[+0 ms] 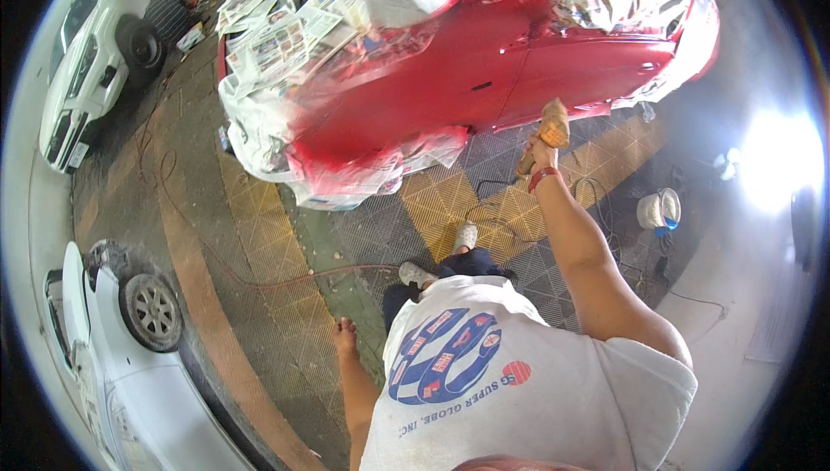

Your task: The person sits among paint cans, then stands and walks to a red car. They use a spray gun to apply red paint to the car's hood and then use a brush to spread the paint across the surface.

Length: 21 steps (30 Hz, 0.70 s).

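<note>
My right arm reaches out toward the red car (432,82). My right hand (543,156) is closed around the handle of a tan, pistol-shaped tool (554,125), its thick rounded body close to the car's lower side. The tool's exact kind is unclear. Fresh-looking red covers the car's side panels, while newspaper (277,47) and white plastic sheet (251,134) mask its ends and upper parts. My left hand (346,335) hangs low at my side, fingers curled in, with nothing visible in it.
A white bucket (659,210) stands at the right near tangled cables (596,203). A reddish hose (259,284) runs across the patterned floor to my feet. White vehicles stand at the far left (95,64) and near left (156,384). A bright lamp (782,160) glares at the right.
</note>
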Motion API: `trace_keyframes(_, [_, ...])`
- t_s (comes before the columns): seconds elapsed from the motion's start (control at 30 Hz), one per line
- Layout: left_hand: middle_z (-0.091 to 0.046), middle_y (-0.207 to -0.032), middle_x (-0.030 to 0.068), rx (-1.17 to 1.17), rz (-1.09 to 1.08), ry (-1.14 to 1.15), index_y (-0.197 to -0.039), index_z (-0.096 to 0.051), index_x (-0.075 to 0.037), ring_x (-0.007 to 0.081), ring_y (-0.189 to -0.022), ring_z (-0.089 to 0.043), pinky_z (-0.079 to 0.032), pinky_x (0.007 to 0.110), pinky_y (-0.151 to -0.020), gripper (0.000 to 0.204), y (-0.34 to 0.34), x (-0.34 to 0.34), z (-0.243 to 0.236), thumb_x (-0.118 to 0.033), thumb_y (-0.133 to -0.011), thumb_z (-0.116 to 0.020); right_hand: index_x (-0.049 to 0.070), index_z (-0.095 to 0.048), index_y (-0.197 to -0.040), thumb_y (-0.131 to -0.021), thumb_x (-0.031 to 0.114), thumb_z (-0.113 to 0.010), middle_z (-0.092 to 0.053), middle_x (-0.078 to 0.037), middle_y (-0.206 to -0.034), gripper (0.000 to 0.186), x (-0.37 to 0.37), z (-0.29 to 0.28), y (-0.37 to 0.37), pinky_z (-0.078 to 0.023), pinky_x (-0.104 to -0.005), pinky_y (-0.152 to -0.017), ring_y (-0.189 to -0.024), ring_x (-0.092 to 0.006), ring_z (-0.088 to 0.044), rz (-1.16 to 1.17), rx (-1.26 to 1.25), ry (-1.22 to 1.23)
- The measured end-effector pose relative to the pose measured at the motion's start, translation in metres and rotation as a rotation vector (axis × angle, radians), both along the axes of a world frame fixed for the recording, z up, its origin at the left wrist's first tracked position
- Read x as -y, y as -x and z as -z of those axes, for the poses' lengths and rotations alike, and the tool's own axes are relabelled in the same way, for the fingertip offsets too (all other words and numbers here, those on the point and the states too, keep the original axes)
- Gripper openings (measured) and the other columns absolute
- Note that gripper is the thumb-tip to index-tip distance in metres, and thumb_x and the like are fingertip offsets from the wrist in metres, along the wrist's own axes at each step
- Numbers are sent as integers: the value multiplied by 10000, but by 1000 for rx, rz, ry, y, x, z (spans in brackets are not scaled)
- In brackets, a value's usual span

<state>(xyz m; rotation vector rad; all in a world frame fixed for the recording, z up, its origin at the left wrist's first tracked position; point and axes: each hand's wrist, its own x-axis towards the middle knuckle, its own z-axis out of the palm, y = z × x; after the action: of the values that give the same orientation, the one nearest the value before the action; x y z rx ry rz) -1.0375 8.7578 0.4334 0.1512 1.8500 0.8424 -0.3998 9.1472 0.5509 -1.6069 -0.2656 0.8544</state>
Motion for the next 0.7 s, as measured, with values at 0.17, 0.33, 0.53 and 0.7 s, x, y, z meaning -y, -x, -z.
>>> trace_keyframes(0.17, [-654,-949,28,79,-58,196,-1190,-634,-55,131,-762,-582,-433,285,-636,351,-25,92,-3,-390,-1086,-618,77,-644,-899,-853,-43,-679,-618,-22,-763,133,30,44,129,-444,-313,-528,-616,-140,-588,-389,29,130])
trace_keyframes(0.33, [-655,-923,15,52,-20,418,-1212,-635,-71,132,-713,-582,-431,289,-581,328,-53,180,-21,-376,-1095,-606,62,-671,-970,-897,40,-758,-636,-1,-803,115,50,71,278,-472,-303,-579,-653,-124,-590,-618,-118,203])
trace_keyframes(0.53, [-681,-917,44,57,-137,326,-1231,-631,-34,162,-758,-616,-466,329,-595,404,-77,220,-38,-411,-1085,-619,45,-692,-900,-900,100,-786,-652,-15,-740,108,56,56,385,-478,-328,-569,-617,-134,-600,-974,-168,161])
trace_keyframes(0.7, [-700,-1052,78,55,-105,365,-1295,-611,-11,194,-854,-642,-488,349,-673,459,-85,219,-14,-417,-1084,-623,30,-694,-886,-906,76,-777,-615,-4,-691,96,46,10,372,-443,-334,-554,-589,-128,-558,-1229,-92,170])
